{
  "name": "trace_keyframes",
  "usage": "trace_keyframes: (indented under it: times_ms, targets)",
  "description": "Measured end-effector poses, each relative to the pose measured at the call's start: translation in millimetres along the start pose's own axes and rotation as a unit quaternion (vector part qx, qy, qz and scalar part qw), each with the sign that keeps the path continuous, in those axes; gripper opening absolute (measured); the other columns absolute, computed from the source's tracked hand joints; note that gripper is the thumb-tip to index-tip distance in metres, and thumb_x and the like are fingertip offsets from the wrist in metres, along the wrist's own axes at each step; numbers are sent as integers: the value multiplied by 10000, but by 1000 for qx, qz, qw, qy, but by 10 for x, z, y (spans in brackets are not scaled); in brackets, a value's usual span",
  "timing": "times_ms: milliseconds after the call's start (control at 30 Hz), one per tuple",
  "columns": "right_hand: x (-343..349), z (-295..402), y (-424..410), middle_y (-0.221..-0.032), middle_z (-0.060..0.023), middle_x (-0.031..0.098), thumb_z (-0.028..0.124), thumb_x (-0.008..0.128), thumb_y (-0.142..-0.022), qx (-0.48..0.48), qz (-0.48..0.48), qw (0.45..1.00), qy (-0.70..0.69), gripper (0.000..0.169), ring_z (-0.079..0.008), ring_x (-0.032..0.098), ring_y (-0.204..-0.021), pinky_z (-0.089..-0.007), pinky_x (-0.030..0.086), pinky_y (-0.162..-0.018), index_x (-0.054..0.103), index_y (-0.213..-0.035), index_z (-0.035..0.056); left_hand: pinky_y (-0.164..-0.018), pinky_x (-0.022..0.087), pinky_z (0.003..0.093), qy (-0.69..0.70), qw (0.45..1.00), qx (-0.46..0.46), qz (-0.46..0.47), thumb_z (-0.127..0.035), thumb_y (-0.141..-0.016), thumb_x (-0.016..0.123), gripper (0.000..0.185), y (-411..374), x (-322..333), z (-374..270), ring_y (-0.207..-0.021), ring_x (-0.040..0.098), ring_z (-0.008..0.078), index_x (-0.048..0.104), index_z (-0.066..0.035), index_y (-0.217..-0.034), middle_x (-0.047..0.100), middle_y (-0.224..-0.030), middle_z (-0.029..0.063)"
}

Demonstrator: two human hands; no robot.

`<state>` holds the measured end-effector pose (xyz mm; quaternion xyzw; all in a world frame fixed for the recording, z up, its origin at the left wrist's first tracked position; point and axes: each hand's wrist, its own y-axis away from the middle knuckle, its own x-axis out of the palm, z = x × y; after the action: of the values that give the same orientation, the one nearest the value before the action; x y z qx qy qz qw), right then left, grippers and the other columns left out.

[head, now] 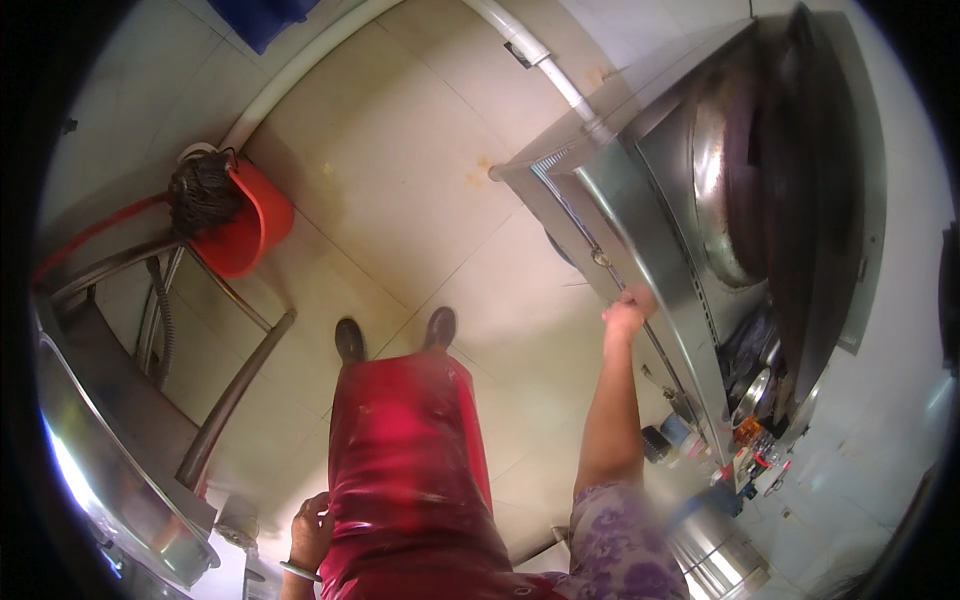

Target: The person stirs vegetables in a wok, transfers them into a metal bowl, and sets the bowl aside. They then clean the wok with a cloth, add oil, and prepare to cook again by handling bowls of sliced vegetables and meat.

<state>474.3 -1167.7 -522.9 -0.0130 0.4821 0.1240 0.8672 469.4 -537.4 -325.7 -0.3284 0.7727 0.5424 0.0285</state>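
My right hand (628,309) reaches to the front of a stainless steel wok stove (637,202), at the thin metal pipe (660,349) that runs below its rounded edge. The fingers are curled there, blurred, and their hold on the pipe or a valve is unclear. Another valve (600,257) sits farther along the pipe. My left hand (311,529), with a pale bangle at the wrist, hangs beside the red apron (412,465), fingers loosely bent; whether they touch the apron cannot be told. A large dark wok (810,187) stands tilted on the stove.
A red bucket (274,217) with a dark mop head (202,195) stands at the upper left. Nearer on the left is a steel sink (112,457) on tubular legs (236,397). White pipes (517,34) run along the wall. Bottles (750,435) and a steel drum (712,555) are at the lower right.
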Motion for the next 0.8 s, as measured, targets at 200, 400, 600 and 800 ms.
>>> trace_keyframes:
  times_ms: [200, 400, 600, 800]
  targets:
    - [-12, 275, 127, -912, -189, 649, 295, 511, -952, -145, 17, 937, 316, 302, -368, 645, -825, -443, 513, -720, 608, -891, 15, -743, 558, 340, 93, 995, -14, -13, -32, -855, 586, 259, 51, 252, 265, -860, 680, 266, 622, -3, -1110, 675, -981, 168]
    - [-59, 65, 53, -814, -172, 651, 363, 539, -937, -136, -16, 874, 467, 375, -374, 664, -733, -465, 527, -652, 606, -885, -2, -771, 547, 317, 225, 971, -81, -26, -25, -874, 587, 246, 68, 320, 480, -881, 662, 205, 625, 13, -1114, 677, -1013, 133]
    - [-121, 255, 164, -953, -216, 647, 390, 554, -933, -77, 25, 939, 336, 442, -405, 651, -850, -466, 521, -726, 593, -975, -49, -787, 534, 292, 319, 939, -121, -44, -31, -901, 583, 255, 219, 389, 729, -889, 626, 160, 592, 53, -1142, 660, -1003, 115]
    - [217, 398, 741, -1251, -259, 491, 379, 525, -947, 119, -7, 993, -22, 640, -375, 536, -1119, -474, 461, -951, 291, -1355, -55, -780, 527, 278, 418, 885, -205, -32, -26, -912, 567, 316, 301, 258, 719, -903, 626, 171, 533, 55, -1215, 654, -1009, 121]
